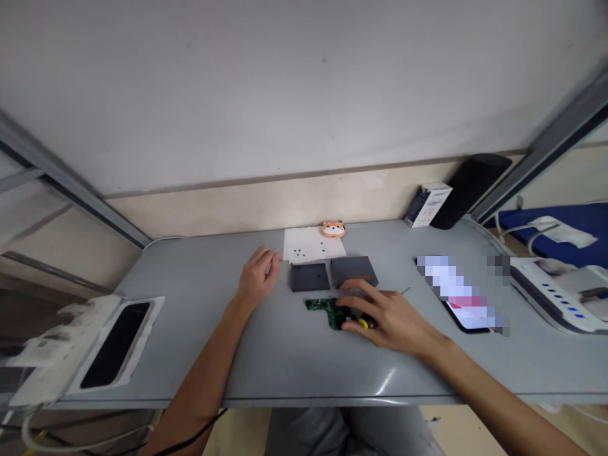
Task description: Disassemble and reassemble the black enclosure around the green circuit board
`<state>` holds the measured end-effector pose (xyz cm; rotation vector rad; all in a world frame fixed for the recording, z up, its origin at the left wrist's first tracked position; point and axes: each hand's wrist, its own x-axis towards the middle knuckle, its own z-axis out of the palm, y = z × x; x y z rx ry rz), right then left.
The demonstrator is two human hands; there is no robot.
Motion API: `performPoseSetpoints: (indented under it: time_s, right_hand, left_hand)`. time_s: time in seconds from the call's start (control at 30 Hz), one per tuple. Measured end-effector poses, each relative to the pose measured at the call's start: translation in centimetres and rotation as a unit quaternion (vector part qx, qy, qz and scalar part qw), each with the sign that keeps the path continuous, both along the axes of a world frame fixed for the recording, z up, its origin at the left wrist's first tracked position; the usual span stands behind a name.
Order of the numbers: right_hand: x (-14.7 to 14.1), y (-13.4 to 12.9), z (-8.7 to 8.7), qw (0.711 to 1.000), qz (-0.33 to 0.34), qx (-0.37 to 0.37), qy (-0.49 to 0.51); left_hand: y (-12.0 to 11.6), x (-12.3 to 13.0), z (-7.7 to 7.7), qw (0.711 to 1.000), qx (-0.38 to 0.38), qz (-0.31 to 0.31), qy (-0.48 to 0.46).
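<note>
Fingers curled in, my left hand (258, 275) rests on the desk by the left edge of a white paper sheet (311, 246); anything within them is too small or hidden to make out. Several tiny dark screws (299, 253) lie on that sheet. My right hand (387, 316) is closed on a green circuit board (334, 315), thumb at the near side and fingers at the far side. Beneath its palm shows part of a yellow and black screwdriver (365, 323). Just beyond the board sit an open dark grey case half (310, 278) and a flat dark grey cover (354, 269).
An orange animal-faced case (334, 229) sits at the paper's back edge. A lit phone (458, 301) and a power strip (555, 294) lie right; a black phone (116, 345) lies left. A small box (429, 204) and a black cylinder (470, 190) stand back right.
</note>
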<state>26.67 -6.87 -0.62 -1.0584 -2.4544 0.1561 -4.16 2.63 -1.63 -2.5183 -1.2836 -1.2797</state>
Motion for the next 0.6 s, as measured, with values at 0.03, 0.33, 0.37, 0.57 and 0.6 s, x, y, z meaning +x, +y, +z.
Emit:
performPoseSetpoints:
  time_s: [0.03,0.33,0.37,0.57,0.6]
  right_hand:
    - [-0.1,0.7,0.3,1.000,-0.005,0.024,0.012]
    - [-1.7,5.4,0.6,0.992,-0.110,0.055,0.019]
    - [-1.6,5.3,0.2,0.992,-0.112,0.053,0.026]
    - [-0.2,5.4,-1.0,0.988,-0.151,0.027,0.022]
    - [-0.1,5.6,-1.0,0.988,-0.151,0.016,0.018]
  left_hand:
    - [0.2,0.0,-0.1,0.999,0.042,0.013,-0.022]
    - [0.7,-0.1,-0.4,0.994,0.096,0.016,-0.043]
    - [0.6,-0.1,-0.5,0.995,0.087,0.017,-0.037]
    - [0.7,-0.5,-0.5,0.996,0.076,0.024,-0.024]
    - [0.7,-0.6,-0.4,0.995,0.087,0.032,-0.027]
